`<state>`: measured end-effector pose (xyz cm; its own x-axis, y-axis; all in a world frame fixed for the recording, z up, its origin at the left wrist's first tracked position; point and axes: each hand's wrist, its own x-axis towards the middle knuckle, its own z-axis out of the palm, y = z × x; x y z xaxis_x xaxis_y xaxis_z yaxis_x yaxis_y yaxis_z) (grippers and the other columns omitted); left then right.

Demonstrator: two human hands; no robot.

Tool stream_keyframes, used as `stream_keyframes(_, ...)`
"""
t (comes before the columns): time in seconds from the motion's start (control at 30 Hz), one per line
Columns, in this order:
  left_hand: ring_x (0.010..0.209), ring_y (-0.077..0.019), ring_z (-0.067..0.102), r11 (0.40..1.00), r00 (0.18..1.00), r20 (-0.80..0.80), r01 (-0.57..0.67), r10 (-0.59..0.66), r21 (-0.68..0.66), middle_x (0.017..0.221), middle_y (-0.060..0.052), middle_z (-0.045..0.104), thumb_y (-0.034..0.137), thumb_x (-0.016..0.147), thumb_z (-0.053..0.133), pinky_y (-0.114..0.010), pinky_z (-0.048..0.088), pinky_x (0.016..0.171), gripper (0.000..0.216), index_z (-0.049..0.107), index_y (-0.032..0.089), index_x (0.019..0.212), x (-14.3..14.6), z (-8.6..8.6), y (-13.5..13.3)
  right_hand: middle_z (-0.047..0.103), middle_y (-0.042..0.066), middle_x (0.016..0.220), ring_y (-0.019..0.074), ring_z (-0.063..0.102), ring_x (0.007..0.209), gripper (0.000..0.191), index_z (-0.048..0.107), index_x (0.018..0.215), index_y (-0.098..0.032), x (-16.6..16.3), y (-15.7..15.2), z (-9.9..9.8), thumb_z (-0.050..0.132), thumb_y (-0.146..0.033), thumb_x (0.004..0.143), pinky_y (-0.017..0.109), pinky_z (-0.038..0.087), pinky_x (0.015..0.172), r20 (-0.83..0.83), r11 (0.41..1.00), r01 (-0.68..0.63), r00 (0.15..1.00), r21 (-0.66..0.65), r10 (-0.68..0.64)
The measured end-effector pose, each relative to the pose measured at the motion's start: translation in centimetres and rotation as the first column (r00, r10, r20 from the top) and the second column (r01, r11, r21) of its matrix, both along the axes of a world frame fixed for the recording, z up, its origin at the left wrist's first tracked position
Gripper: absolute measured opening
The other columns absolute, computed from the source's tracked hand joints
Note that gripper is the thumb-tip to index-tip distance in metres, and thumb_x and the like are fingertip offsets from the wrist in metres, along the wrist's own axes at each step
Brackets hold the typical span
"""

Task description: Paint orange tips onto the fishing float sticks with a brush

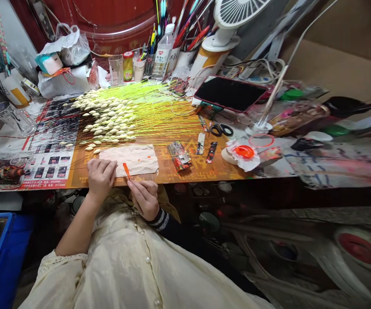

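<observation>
My right hand (145,198) pinches a small tool with an orange, paint-coloured tip (126,170), held upright at the table's front edge. My left hand (102,178) is closed, its fingertips at the left edge of a crumpled pale paper towel (130,156). Whatever its fingers hold is hidden. Two orange marks show on the towel. Behind it lies a large bundle of fishing floats (108,116), with cream oval bodies, black stems to the left and yellow-green stems to the right. A paint-stained small block (179,156) sits right of the towel.
Orange paint (244,151) is in a paper-lined holder at right. Black scissors (221,130) and a tilted phone (230,93) lie behind. Along the back stand a plastic bottle (163,53), a glass (116,70) and a white fan (227,25). A blue bin (8,253) is at lower left.
</observation>
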<state>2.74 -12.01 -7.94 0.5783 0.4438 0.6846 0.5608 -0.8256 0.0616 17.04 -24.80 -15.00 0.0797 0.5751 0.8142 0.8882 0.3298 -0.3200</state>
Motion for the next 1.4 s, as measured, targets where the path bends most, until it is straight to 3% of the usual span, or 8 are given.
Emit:
stream_keyframes(0.47, 0.093, -0.0209, 0.059, 0.999, 1.000, 0.002, -0.009, 0.009, -0.041, 0.097, -0.006, 0.072, 0.024, 0.095, 0.055, -0.042, 0.036, 0.093, 0.019, 0.067, 0.023, 0.109, 0.0, -0.1, 0.0, 0.071, 0.008, 0.117, 0.0208, 0.057, 0.105, 0.063, 0.038, 0.150, -0.023, 0.0, -0.1, -0.1, 0.056, -0.010, 0.091, 0.040, 0.047, 0.095, -0.012, 1.000, 0.004, 1.000, 0.012, -0.004)
stream_keyframes(0.9, 0.097, -0.0216, 0.060, 0.999, 0.999, 0.033, -0.033, 0.034, -0.029, 0.104, -0.007, 0.071, 0.022, 0.094, 0.056, -0.042, 0.037, 0.094, 0.022, 0.066, 0.024, 0.114, -1.3, -0.2, 0.2, 0.070, 0.009, 0.115, 0.0214, 0.057, 0.104, 0.059, 0.041, 0.148, -0.022, 0.0, -0.1, -0.2, 0.053, -0.013, 0.092, 0.043, 0.049, 0.094, -0.022, 0.992, -0.115, 0.993, 0.059, 0.116)
stream_keyframes(1.4, 0.096, -0.0210, 0.059, 0.998, 0.998, 0.026, -0.048, 0.049, -0.041, 0.104, -0.007, 0.070, 0.024, 0.095, 0.054, -0.041, 0.037, 0.094, 0.019, 0.067, 0.023, 0.109, -1.4, -0.2, 0.0, 0.069, 0.008, 0.120, 0.0211, 0.058, 0.103, 0.062, 0.037, 0.151, -0.022, -1.2, 0.8, 0.0, 0.054, -0.011, 0.093, 0.040, 0.048, 0.093, 0.037, 0.998, -0.057, 0.998, 0.007, 0.056)
